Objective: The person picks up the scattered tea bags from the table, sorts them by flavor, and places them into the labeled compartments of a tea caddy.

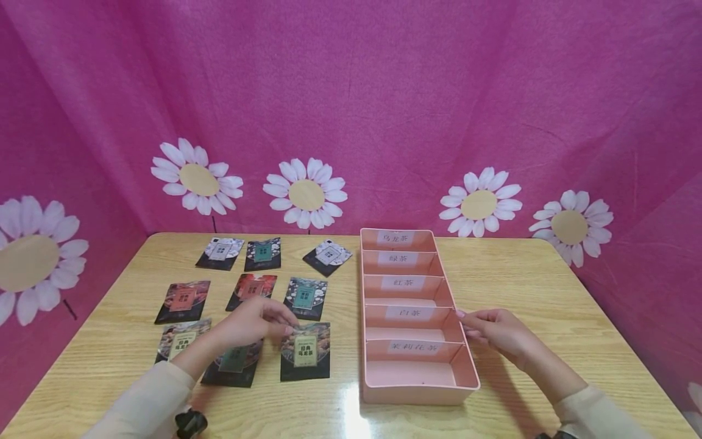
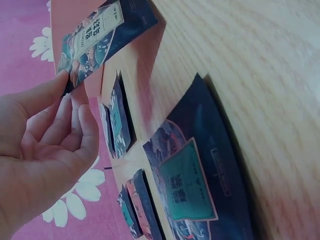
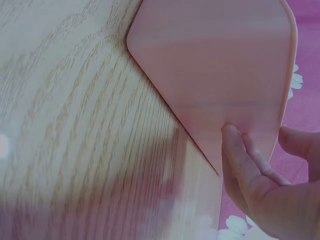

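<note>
A dark tea sachet with a pale yellow label [image 1: 305,352] is pinched at its top edge between the thumb and fingers of my left hand [image 1: 256,323]. In the left wrist view that sachet [image 2: 95,40] is tilted, its lower end raised from the wood. My right hand [image 1: 501,334] holds the right side wall of a long pink divided box [image 1: 417,395]. Its thumb is at the rim and its fingers [image 3: 240,155] lie against the outer wall. Handwritten Chinese labels mark the box's several compartments, and no sachets show inside.
Left of the box lie several more sachets: a green-labelled one [image 1: 233,364] under my left wrist, red ones [image 1: 183,301], green ones [image 1: 305,297] and white ones [image 1: 328,257]. The wooden table [image 1: 526,274] ends at a pink flowered cloth [image 1: 384,122].
</note>
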Demonstrator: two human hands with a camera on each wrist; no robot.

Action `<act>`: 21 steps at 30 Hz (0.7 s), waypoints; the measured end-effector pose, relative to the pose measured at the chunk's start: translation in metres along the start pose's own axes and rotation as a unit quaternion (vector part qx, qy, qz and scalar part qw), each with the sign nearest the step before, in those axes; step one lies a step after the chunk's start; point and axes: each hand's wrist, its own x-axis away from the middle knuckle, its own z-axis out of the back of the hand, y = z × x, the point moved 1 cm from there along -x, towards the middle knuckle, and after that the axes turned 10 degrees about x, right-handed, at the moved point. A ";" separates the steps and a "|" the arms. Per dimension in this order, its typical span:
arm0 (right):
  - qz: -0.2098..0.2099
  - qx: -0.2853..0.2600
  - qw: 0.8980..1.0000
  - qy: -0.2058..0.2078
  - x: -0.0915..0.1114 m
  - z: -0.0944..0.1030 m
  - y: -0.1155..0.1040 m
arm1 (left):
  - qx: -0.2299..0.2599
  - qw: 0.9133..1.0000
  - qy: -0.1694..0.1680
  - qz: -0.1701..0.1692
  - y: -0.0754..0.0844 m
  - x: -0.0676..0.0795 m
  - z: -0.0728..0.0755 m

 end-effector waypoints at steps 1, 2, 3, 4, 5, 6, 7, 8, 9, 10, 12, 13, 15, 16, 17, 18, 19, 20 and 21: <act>0.005 -0.012 1.000 -0.010 0.000 0.001 0.000 | 0.002 1.000 0.003 0.001 0.001 0.000 0.000; 0.009 -0.022 1.000 -0.020 -0.001 0.001 0.001 | 0.002 1.000 0.005 0.001 0.001 0.000 0.000; 0.013 -0.031 0.999 -0.028 -0.001 0.002 0.001 | 0.004 1.000 0.008 0.004 0.002 0.000 0.000; 0.015 -0.041 0.998 -0.037 -0.001 0.002 0.002 | 0.007 1.000 0.010 0.008 0.002 -0.001 0.000; 0.018 -0.049 0.998 -0.044 -0.001 0.003 0.002 | 0.008 1.000 0.013 0.011 0.003 -0.001 -0.001; 0.021 -0.056 0.997 -0.051 -0.002 0.004 0.002 | 0.009 1.000 0.014 0.014 0.003 -0.001 -0.001; 0.023 -0.061 0.996 -0.058 -0.002 0.004 0.003 | 0.008 1.000 0.015 0.018 0.004 -0.001 -0.001; 0.024 -0.065 0.996 -0.063 -0.002 0.005 0.003 | 0.008 1.000 0.015 0.020 0.005 -0.002 -0.001; 0.025 -0.068 0.995 -0.067 -0.002 0.005 0.003 | 0.011 1.000 0.016 0.022 0.005 -0.002 -0.001; 0.025 -0.069 0.995 -0.070 -0.002 0.006 0.003 | 0.011 1.000 0.015 0.023 0.006 -0.002 -0.001; 0.026 -0.070 0.994 -0.075 -0.002 0.006 0.004 | 0.012 1.000 0.012 0.020 0.008 -0.003 0.000; 0.026 -0.068 0.994 -0.076 -0.002 0.007 0.004 | 0.014 1.000 0.011 0.017 0.009 -0.003 0.000; 0.025 -0.069 0.994 -0.077 -0.002 0.007 0.004 | 0.016 1.000 0.009 0.011 0.012 -0.004 0.001; 0.025 -0.069 0.994 -0.078 -0.002 0.007 0.003 | 0.015 1.000 0.010 0.009 0.013 -0.005 0.001; 0.025 -0.069 0.994 -0.078 -0.002 0.007 0.003 | 0.013 1.000 0.012 0.008 0.015 -0.005 0.001; 0.024 -0.070 0.994 -0.078 -0.002 0.007 0.003 | 0.010 1.000 0.013 0.009 0.016 -0.006 0.002; 0.023 -0.070 0.994 -0.077 -0.002 0.006 0.003 | 0.005 1.000 0.019 0.013 0.018 -0.007 0.002; 0.022 -0.070 0.994 -0.077 -0.002 0.006 0.003 | -0.001 1.000 0.023 0.015 0.019 -0.008 0.002; 0.021 -0.070 0.994 -0.076 -0.002 0.006 0.003 | -0.006 1.000 0.026 0.017 0.020 -0.009 0.002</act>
